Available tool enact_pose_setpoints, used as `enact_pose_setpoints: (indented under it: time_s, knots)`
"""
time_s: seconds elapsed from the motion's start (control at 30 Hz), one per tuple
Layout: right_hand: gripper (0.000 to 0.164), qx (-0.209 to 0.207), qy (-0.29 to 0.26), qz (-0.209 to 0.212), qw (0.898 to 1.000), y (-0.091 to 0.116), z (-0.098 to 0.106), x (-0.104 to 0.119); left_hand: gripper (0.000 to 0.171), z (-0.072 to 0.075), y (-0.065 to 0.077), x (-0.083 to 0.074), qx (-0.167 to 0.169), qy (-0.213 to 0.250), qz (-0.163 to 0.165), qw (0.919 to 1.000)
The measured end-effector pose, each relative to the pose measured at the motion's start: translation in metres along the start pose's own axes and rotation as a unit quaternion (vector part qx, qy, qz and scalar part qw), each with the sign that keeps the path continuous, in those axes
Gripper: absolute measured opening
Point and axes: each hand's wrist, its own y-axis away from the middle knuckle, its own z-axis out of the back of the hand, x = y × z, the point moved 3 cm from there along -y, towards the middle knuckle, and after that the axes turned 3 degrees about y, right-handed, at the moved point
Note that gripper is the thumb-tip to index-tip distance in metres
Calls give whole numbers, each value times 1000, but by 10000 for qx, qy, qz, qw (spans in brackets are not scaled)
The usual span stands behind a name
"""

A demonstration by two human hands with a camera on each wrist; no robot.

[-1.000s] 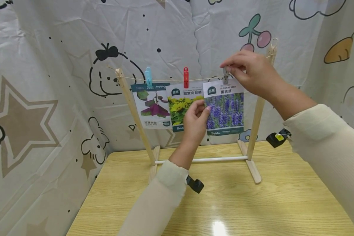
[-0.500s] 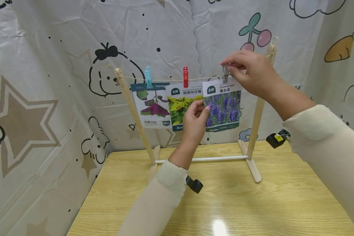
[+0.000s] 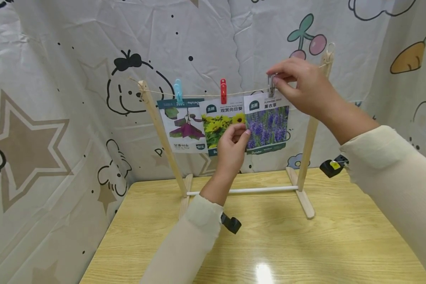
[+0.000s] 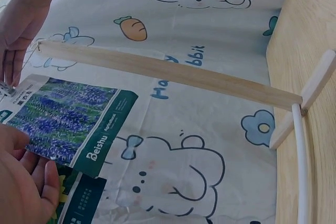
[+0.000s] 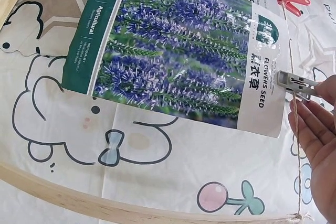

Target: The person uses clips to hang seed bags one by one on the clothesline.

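Observation:
My right hand (image 3: 299, 85) pinches a grey clothespin (image 5: 294, 83) between thumb and fingers. The clothespin sits on the string (image 3: 202, 95) at the top edge of a lavender seed packet (image 3: 268, 122), which hangs tilted. My left hand (image 3: 231, 152) holds that packet's left edge, its thumb in front and some fingers hidden behind. Left of it hangs a sunflower seed packet (image 3: 216, 128) under a red clothespin (image 3: 223, 90), partly covered by the left hand. Farther left, a packet with a purple plant (image 3: 182, 133) hangs upside down from a blue clothespin (image 3: 178, 90).
The string runs between two wooden posts, left (image 3: 161, 136) and right (image 3: 310, 136). A white rod (image 3: 262, 190) joins them low down, above the wooden table (image 3: 269, 232). A printed cloth (image 3: 74, 59) hangs behind.
The lavender packet's lower edge has swung up and left. My left hand has slid slightly down along its edge, uncovering a sunflower bloom. The right hand stays at the clothespin.

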Motion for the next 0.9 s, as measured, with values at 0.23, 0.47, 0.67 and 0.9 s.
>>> enact_pose_setpoints:
  time_s: [0.23, 0.47, 0.67, 0.9]
  knots:
    - [27, -75, -70, 48, 9999, 1, 0, 0, 23, 2, 3, 1, 105, -204, 176, 9996]
    - [28, -250, -72, 116, 9996, 2, 0, 1, 21, 6, 6, 3, 115, -268, 147, 9995]
    - [30, -314, -104, 167, 9993, 4, 1, 0, 21, 7, 6, 5, 18, -206, 176, 9996]
    - [31, -381, -145, 163, 9990, 9, 0, 0, 23, 12, 9, 1, -49, -223, 97, 9997]
